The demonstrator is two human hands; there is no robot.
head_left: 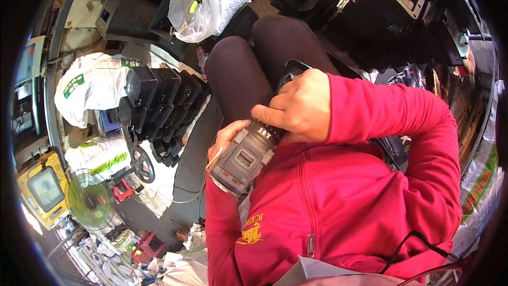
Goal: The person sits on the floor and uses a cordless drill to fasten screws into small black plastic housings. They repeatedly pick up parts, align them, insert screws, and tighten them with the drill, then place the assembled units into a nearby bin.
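Observation:
In my left hand (224, 139) is a grey and black cordless drill (244, 154), held in front of my stomach with its ringed collar toward my right hand. The fingers wrap around its side, partly hidden beneath it. My right hand (300, 100) is closed at the drill's front end, the extended finger or thumb lying against the collar. Past its knuckles, a glossy black part (292, 70) shows over my lap, mostly covered by the hand. The drill's tip and the contact with the black part are hidden.
Ahead of my knees lies a clear plastic bag (203, 13), beside a red and grey tool (202, 57). Black casings (153, 95) are stacked at the left, and more black casings (370, 26) stand at the far right. A green fan (90, 199) stands near a yellow-framed screen (45, 188).

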